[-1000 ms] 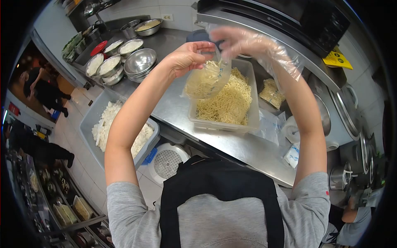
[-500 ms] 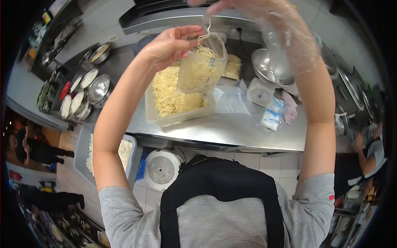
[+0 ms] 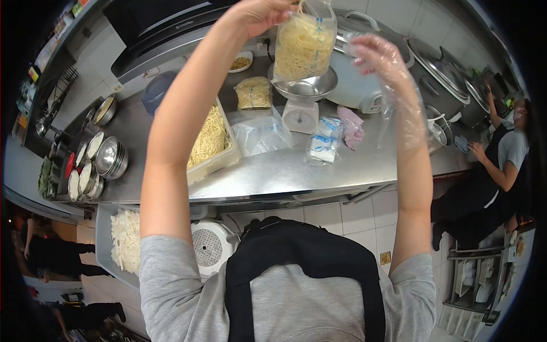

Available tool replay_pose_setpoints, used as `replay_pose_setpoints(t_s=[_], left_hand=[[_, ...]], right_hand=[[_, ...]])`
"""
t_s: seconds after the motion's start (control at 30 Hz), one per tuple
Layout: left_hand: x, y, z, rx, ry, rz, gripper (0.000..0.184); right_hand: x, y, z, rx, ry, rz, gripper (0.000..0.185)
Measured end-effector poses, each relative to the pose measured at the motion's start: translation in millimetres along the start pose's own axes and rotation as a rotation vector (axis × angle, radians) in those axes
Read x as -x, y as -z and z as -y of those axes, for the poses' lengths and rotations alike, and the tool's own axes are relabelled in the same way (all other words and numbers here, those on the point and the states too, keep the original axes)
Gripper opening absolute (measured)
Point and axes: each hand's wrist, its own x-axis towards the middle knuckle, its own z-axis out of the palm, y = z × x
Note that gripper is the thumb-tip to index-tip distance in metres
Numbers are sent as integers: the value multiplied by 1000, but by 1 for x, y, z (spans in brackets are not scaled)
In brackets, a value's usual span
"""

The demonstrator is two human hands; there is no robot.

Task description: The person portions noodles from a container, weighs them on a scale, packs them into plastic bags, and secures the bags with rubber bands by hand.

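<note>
My left hand (image 3: 265, 16) grips the top of a clear plastic bag of noodles (image 3: 305, 48), which hangs over the metal bowl (image 3: 307, 86) of a white dial scale (image 3: 300, 116). To the right of the bag, my right hand (image 3: 376, 54), in a loose clear plastic glove, has its fingers apart and holds nothing. A tub of loose noodles (image 3: 232, 155) stands partly behind my left forearm. A filled noodle bag (image 3: 253, 93) lies left of the scale, with flat plastic bags (image 3: 262, 134) in front of it.
A packet in plastic (image 3: 325, 141) and a pink cloth (image 3: 351, 128) lie right of the scale. Large lidded pots (image 3: 439, 65) stand at the back right. Stacked metal bowls (image 3: 112, 158) are at the left. A co-worker (image 3: 501, 154) stands at the right.
The view has turned to the right. My left hand has carried the noodle bag from the tub to above the scale bowl. My right hand has moved away from the bag's mouth.
</note>
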Motion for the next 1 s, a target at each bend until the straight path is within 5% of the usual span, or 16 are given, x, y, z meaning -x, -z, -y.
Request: replay_pose_setpoints(t_s=[0.1,0.17,0.3,1.0], left_hand=[[-18,7,45,-135,53,54,60],[-14,-3,66,-212,34,-105,49],[10,-15,79,-312,74,-51,64],[76,-37,97,-581,75,13,47]], right_hand=[[17,8,-37,73,-201,103,32],[26,7,-56,38,-279,130,31],[37,1,-73,25,-352,140,32],[40,-15,-86,92,-350,200,38]])
